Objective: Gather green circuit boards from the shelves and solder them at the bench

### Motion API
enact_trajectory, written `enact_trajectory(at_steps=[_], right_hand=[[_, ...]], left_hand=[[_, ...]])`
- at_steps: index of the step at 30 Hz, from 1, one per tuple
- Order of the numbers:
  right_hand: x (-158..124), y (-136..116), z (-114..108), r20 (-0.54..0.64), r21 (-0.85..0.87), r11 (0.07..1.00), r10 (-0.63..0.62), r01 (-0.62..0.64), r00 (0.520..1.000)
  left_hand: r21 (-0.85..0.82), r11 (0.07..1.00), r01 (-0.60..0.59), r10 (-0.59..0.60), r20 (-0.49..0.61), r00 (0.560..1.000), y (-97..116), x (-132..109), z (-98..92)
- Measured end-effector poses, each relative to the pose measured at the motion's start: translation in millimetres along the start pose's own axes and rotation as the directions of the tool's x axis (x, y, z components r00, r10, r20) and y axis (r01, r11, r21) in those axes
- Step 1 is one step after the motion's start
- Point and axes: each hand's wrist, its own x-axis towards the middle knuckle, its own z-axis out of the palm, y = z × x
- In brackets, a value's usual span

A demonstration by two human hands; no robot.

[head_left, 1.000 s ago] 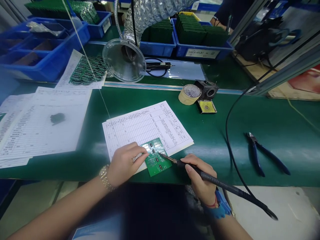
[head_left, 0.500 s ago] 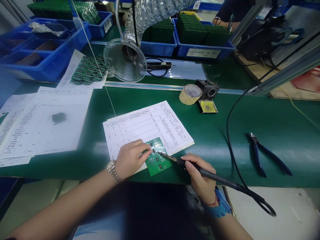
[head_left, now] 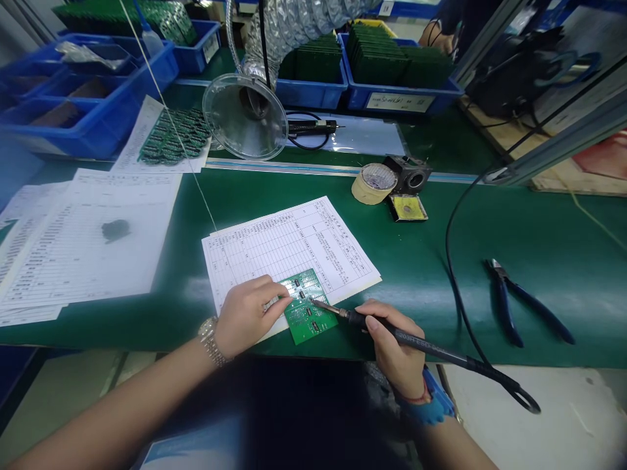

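Note:
My left hand (head_left: 249,312), with a watch at its wrist, pinches a thin solder wire (head_left: 198,186) that hangs down from the upper left. Its fingertips are at the left edge of a green circuit board (head_left: 304,329). In my right hand (head_left: 398,346) is a soldering iron (head_left: 438,354), gripped like a pen. The iron's tip is at the middle of the board, close to several small dark parts. Beneath the board's upper part lies a printed sheet (head_left: 274,251). The wire's end by my fingertips is too small to make out.
Side cutters (head_left: 504,294) lie at the right. A tape roll (head_left: 373,184) and a dark iron stand with yellow sponge (head_left: 409,207) are behind. A fume hose funnel (head_left: 245,117) hangs over the back. Blue bins (head_left: 399,103), papers (head_left: 93,241) and small boards (head_left: 171,137) surround.
My left hand has drawn back a little to the left, away from the iron's tip, and the wire has shifted left with it. The right hand and board are nearly still.

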Motion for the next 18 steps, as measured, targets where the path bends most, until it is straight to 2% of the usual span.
enact_trajectory(at_steps=[6,18], right_hand=[[5.2,-6.1,2.7,0.066,0.018,1.000,-0.004,0.003,0.998],[7.9,-9.6,3.0,0.105,0.006,1.000,-0.012,0.011,0.994]], left_hand=[[-0.006,1.000,0.024,-0.023,0.038,0.999,-2.1,-1.2,5.7],[0.013,1.000,0.014,-0.015,0.033,0.999,-2.0,1.4,6.6]])
